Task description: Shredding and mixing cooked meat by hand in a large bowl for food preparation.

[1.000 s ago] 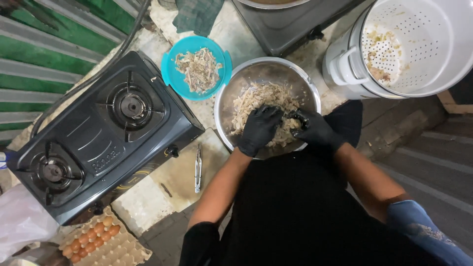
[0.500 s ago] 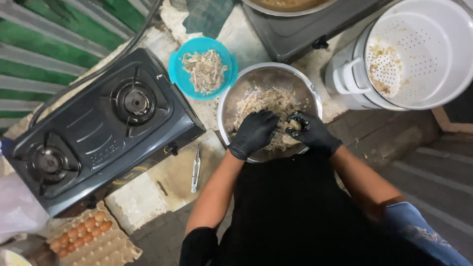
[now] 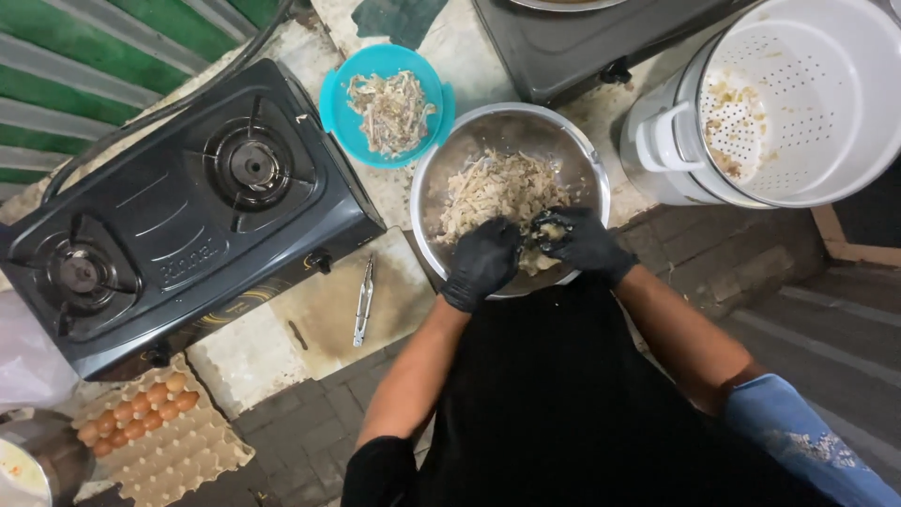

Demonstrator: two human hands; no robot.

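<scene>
Sitting at far left is one cardboard egg tray (image 3: pixel 155 437) holding about ten brown eggs, beside one black two-burner gas stove (image 3: pixel 178 202). One pair of metal tongs (image 3: pixel 362 300) is lying on the stone slab just past it, below one blue bowl (image 3: pixel 387 103) of shredded scraps. One steel mixing bowl (image 3: pixel 441 178) of shredded meat (image 3: pixel 497 188) is resting in the middle, both black-gloved hands inside. The left hand (image 3: pixel 483 263) is curling loosely, fingers down on the meat; the right hand (image 3: pixel 577 239) is clenching around a clump of it. One white perforated strainer pot (image 3: pixel 807 103) is standing at far right.
</scene>
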